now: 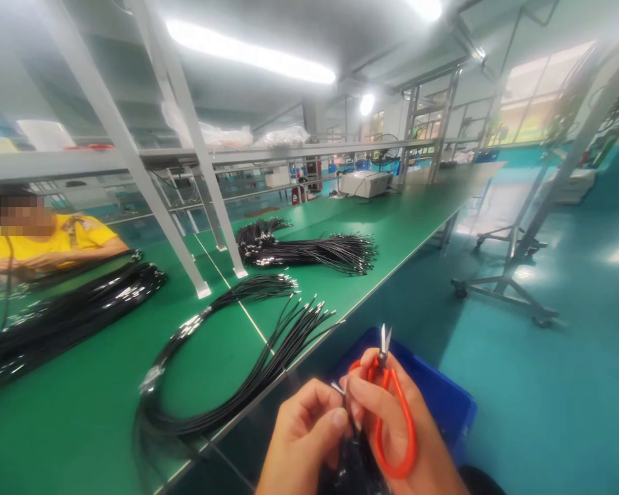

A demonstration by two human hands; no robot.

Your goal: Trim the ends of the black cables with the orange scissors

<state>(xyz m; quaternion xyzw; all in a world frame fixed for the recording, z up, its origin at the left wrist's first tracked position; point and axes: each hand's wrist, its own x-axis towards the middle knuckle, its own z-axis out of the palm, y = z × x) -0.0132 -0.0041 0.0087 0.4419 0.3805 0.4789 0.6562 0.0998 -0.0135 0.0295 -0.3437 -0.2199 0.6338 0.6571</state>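
Observation:
Red-handled scissors (403,440) rest in my right hand (392,405), their slightly parted blades pointing up and away. The thumb and forefinger of that hand also reach a black cable end (339,389). My left hand (312,430) pinches the same cable, close against the right hand. Dark cable or wrapping hangs below my fingers, too blurred to make out fully. To the left, a curved bundle of black cables (237,402) lies on the green table (206,364), its loose ends fanned near the front edge.
Another cable pile (309,253) lies farther back, and a long bundle (72,309) sits at left by a person in a yellow top (82,237). Metal shelf posts (209,158) stand on the table. Below my hands is a blue bin (443,395); a wheeled stand (510,289) is at right.

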